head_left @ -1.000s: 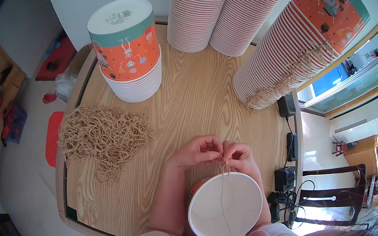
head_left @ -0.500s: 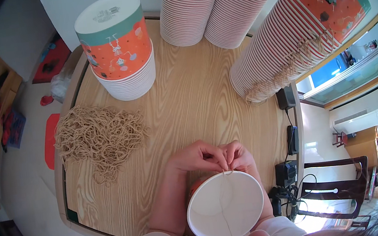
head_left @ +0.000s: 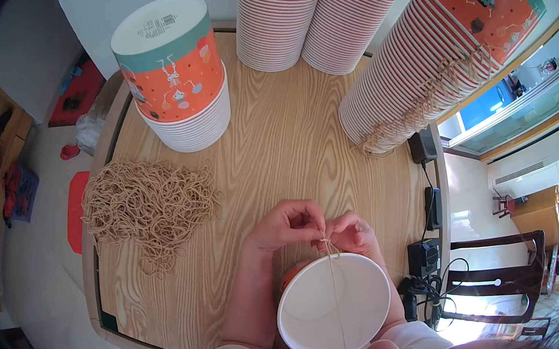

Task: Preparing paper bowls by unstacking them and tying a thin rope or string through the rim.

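A white-lined paper bucket (head_left: pixel 311 317) with an orange outside leans against my body at the bottom, its mouth facing up toward me. A thin tan string (head_left: pixel 337 293) runs across that mouth from the near rim to the far rim. Beyond the far rim, the string is looped in a small knot between my hands. The thumb and fingertips of my left hand (head_left: pixel 288 225) pinch the string just above the knot. My right hand (head_left: pixel 354 233) is close beside it, its curled fingers on the string at the right of the loop.
A tangled heap of tan strings (head_left: pixel 151 208) lies on the wooden table (head_left: pixel 268 141) at the left. Behind it stand upturned nested buckets (head_left: pixel 177 82). Tall bucket stacks (head_left: pixel 284 13) rise at the back; another stack (head_left: pixel 406 68), strings along its side, leans right. Black power adapters (head_left: pixel 423 254) line the right edge.
My left hand has risen slightly, drawing the string up from the rim. My right fingers have loosened and opened a little. The string across the mouth now runs straighter.
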{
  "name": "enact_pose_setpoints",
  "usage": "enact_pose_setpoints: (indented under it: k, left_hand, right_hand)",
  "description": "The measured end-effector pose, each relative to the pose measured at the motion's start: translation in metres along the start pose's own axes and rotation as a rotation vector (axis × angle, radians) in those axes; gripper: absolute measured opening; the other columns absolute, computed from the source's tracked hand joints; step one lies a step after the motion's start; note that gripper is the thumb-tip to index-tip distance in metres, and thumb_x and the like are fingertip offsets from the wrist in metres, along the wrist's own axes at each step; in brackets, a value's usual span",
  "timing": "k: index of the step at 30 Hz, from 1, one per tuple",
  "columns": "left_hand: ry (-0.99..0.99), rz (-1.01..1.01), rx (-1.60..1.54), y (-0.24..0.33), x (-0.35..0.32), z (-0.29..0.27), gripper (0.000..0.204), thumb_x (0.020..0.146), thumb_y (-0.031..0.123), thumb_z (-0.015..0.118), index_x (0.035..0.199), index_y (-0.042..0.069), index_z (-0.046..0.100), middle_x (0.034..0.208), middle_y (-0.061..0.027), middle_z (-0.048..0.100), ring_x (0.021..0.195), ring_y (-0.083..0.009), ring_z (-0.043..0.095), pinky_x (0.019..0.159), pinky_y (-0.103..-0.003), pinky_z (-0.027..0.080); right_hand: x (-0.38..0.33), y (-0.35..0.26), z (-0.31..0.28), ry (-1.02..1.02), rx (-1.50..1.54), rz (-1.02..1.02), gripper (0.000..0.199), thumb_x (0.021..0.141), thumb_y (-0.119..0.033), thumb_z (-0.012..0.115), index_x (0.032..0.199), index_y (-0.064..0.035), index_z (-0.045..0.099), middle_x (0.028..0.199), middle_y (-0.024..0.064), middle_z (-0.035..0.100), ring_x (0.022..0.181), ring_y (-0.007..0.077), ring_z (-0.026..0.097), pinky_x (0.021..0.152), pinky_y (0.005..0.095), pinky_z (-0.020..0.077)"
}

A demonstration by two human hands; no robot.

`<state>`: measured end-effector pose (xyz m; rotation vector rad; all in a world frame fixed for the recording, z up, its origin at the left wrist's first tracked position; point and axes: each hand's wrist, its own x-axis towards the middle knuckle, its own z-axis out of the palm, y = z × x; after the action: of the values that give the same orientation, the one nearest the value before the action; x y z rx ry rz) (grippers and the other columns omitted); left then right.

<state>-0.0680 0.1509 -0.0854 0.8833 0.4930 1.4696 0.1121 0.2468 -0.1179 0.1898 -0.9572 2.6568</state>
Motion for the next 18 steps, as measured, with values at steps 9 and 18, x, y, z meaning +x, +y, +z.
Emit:
enact_pose_setpoints:
  k: [9,18]
  left_hand:
    - [-0.004,-0.048,0.074,0.001,0.0,-0.001,0.008,0.078,-0.001,0.063,0.085,0.001,0.059,0.077,-0.0032,0.06,0.071,-0.0104,0.059,0.063,-0.022,0.048]
    - [0.002,0.006,-0.01,0.001,0.0,0.0,0.008,0.078,-0.001,0.062,0.085,0.001,0.057,0.079,-0.0032,0.058,0.069,-0.0099,0.057,0.062,-0.023,0.047]
  right_hand:
    - [0.0,-0.007,0.014,-0.006,-0.033,0.082,0.049,0.075,-0.032,0.066,0.102,0.0086,0.059,0.1,0.0281,0.059,0.098,0.0403,0.057,0.088,0.0483,0.0432]
    - [0.008,-0.007,0.015,-0.138,-0.081,0.021,0.037,0.078,-0.027,0.064,0.093,0.007,0.063,0.096,0.0243,0.062,0.097,0.0397,0.057,0.088,0.0479,0.0429]
